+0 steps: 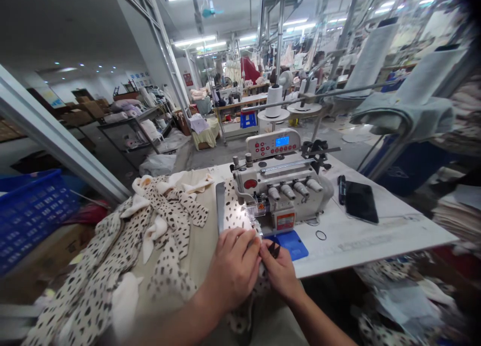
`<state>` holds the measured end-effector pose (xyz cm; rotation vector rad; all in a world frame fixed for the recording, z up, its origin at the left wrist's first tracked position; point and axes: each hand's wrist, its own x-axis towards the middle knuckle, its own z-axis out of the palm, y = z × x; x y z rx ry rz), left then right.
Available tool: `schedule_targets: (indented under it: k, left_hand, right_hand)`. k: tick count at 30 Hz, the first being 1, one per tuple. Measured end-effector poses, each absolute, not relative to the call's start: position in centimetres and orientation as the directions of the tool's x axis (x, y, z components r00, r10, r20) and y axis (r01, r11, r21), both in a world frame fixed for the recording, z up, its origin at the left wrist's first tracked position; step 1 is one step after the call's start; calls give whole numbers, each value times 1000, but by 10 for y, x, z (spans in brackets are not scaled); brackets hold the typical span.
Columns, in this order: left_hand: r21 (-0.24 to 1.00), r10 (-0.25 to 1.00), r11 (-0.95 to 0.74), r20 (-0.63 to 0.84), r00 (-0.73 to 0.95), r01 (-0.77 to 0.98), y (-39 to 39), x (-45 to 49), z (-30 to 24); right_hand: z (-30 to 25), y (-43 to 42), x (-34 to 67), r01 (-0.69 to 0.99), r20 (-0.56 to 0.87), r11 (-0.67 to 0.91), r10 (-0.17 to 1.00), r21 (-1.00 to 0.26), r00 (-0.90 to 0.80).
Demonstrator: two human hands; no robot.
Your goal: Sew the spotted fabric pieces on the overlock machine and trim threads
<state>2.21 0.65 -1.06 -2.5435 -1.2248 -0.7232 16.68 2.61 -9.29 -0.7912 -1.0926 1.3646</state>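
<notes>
My left hand [233,266] is curled over a piece of cream fabric with black spots [165,226], pinching it just in front of the sewing machine's needle area. Beside it, my right hand [280,271] is closed on a small black tool [273,249], likely thread snips, held against the same fabric. The two hands touch each other. The overlock sewing machine [281,191] stands just behind them on the white table [376,236]. More of the spotted fabric lies piled to the left.
A black phone [361,202] and a pen lie on the table right of the machine. A blue crate [30,211] sits at far left. Thread cones [274,100] stand behind the machine. Grey fabric hangs over a rail at right. Other workstations fill the background.
</notes>
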Motion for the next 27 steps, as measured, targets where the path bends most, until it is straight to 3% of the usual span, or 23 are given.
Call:
schedule_targets:
  k: [18, 27]
  left_hand:
    - [46, 682, -625, 517, 517, 779, 13, 16, -4]
    - [109, 672, -668, 513, 534, 736, 21, 12, -6]
  right_hand:
    - [-96, 27, 168, -210, 175, 156, 982, -965, -74]
    - [-104, 25, 167, -322, 176, 148, 983, -935, -60]
